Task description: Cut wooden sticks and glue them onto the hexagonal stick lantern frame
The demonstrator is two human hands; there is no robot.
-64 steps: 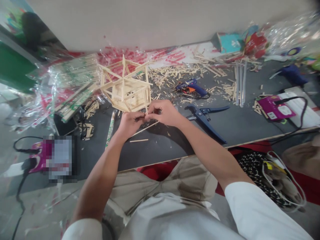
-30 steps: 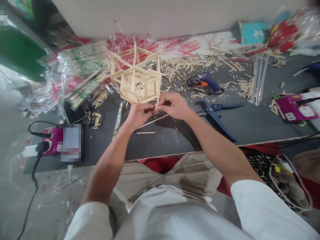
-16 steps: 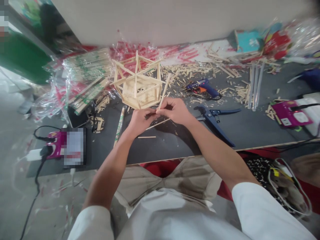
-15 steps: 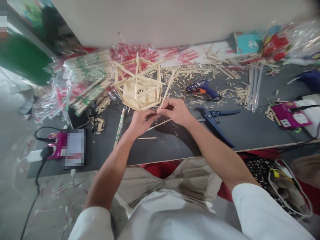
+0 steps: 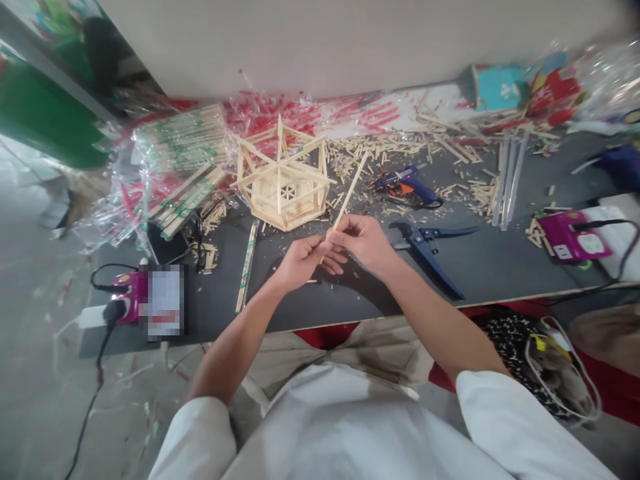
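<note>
- The step in hand looks like getting one thin wooden stick [image 5: 351, 192] into a good hold, with both hands at work on it.
- The right hand [image 5: 363, 243] pinches the stick between its thumb and fingers.
- The left hand [image 5: 303, 261] meets it at the low end of the stick. Its thumb is right by the stick and some of its fingers reach past it. It is hard to tell if this hand pinches too.
- So the hands are together, with the stick between them. The stick leans, and its long top part points up and away, to the right.
- The next move seems to call for a soft, steady pinch, because a stick this thin could turn or snap if squeezed too hard.
- The wooden frame [image 5: 279, 179] sits on the table [image 5: 480, 267], past the hands and a bit to the left. No hand touches it. The stick's top is to the right of it, and looks apart from it.
- The glue gun [image 5: 411, 185] lies past the right hand, and the blue cutter [image 5: 431, 253] lies to the right of that hand.
- A pack of sticks [image 5: 246, 267] lies to the left of the left hand.
</note>
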